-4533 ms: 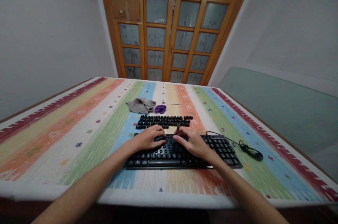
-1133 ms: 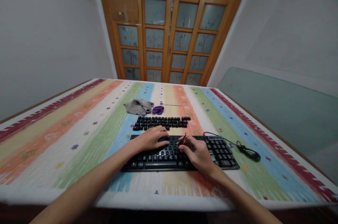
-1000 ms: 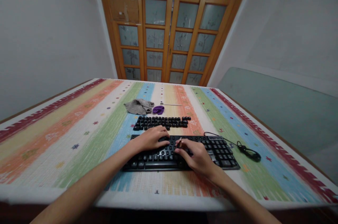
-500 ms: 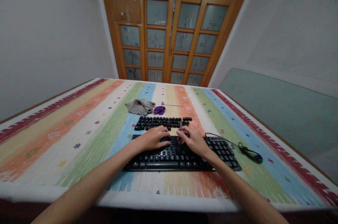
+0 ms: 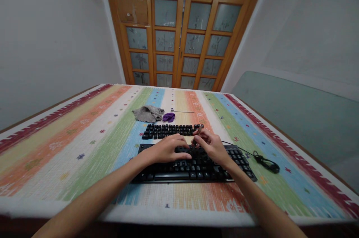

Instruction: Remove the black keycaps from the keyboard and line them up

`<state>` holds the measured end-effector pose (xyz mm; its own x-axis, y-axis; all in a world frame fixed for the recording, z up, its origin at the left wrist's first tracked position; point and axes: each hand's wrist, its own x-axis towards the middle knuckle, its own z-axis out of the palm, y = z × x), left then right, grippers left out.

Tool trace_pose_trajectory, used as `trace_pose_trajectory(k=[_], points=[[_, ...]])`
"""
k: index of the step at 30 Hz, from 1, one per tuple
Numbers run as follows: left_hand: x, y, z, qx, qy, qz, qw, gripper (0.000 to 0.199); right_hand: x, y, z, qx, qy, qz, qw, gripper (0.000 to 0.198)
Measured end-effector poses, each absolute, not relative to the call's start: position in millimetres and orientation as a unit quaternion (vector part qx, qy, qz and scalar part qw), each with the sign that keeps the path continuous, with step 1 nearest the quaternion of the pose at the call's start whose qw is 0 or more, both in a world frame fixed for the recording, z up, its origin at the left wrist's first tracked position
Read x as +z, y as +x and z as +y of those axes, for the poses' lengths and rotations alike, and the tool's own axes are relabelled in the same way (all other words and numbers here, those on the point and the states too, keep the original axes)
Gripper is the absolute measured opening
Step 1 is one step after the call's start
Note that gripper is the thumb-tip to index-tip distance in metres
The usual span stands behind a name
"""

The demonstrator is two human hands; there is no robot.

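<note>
A black keyboard [image 5: 171,175] lies across the table in front of me, with many key positions in its middle and upper part bare of keycaps. My left hand [image 5: 171,148] rests on its upper middle, fingers and thumb stretched out; it covers part of the keys. Just to the right, my right hand [image 5: 209,145] pinches a thin dark tool [image 5: 199,130] that slants up and to the right. The tool's lower end, near the keys, is too dark to make out. Behind the keyboard, rows of loose black keycaps [image 5: 162,131] are laid out on the cloth.
Past the keycaps lie a crumpled grey cloth [image 5: 147,113], a bunched purple cloth [image 5: 168,117] and a thin rod [image 5: 183,111]. The keyboard's coiled cable [image 5: 266,164] lies on the right. A striped tablecloth [image 5: 92,148] covers the table, and wooden glazed doors [image 5: 182,43] stand beyond.
Both hands have shifted to the right along the keyboard. The tool in my right hand has gone from nearly upright to leaning rightward.
</note>
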<state>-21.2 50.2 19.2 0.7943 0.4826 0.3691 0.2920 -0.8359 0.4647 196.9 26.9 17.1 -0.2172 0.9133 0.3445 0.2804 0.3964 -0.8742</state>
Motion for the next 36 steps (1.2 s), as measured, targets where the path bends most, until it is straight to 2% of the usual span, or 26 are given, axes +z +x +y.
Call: trace_pose_trajectory(k=[15, 22, 26, 32, 36], points=[[21, -6, 60, 0.272, 0.919, 0.224, 0.179, 0.007, 18, 207, 17, 0.234, -0.427, -0.741, 0.462, 0.022], [23, -7, 68, 0.342, 0.881, 0.231, 0.232, 0.008, 16, 207, 18, 0.275, -0.427, -0.685, 0.523, 0.028], [17, -8, 81, 0.351, 0.891, 0.232, 0.168, 0.008, 11, 210, 18, 0.288, -0.435, -0.671, 0.527, 0.029], [3, -7, 100, 0.283, 0.93, 0.232, 0.032, 0.008, 11, 212, 15, 0.26, -0.446, -0.697, 0.498, 0.023], [-1, -3, 107, 0.245, 0.938, 0.245, -0.018, 0.01, 13, 213, 11, 0.228, -0.438, -0.729, 0.473, 0.019]])
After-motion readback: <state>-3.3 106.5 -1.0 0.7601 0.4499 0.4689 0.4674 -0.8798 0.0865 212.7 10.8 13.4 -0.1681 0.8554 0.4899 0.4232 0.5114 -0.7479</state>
